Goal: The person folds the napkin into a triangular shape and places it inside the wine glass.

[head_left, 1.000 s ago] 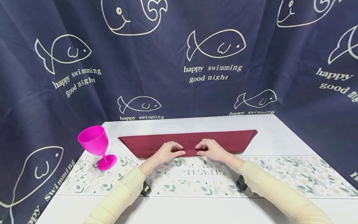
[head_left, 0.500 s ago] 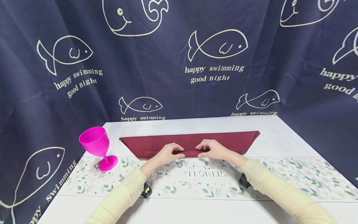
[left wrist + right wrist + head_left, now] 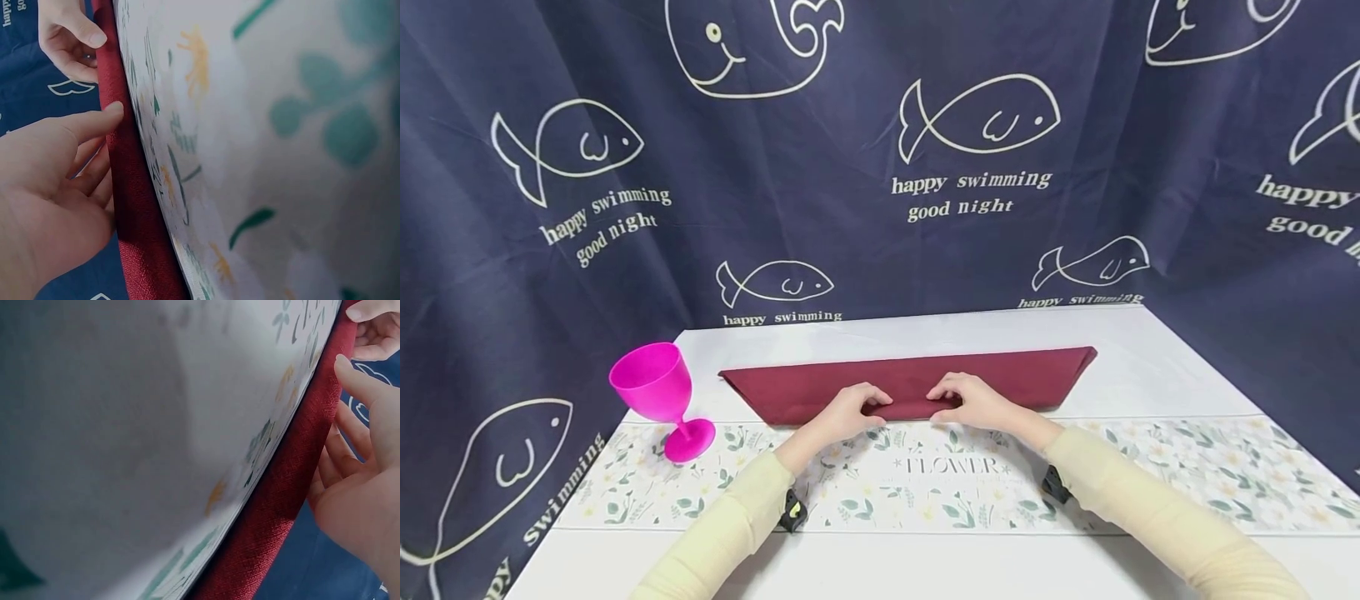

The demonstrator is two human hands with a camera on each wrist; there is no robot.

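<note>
Dark red folded cloth [image 3: 910, 387] lies lengthwise across the white table [image 3: 887, 571], its near edge along the far border of the floral strip [image 3: 917, 504]. Left hand [image 3: 852, 410] and right hand [image 3: 973, 403] sit near each other, apart, at the middle of that edge. Left grip: pinching the cloth, thumb on the near side of the rolled edge, fingers curled behind it in the wrist view. Right grip: same pinch, mirrored. Magenta goblet [image 3: 658, 392] stands on its foot beyond the cloth's left end, not touching it. Navy fish-print curtain [image 3: 865, 225] hangs behind.
</note>
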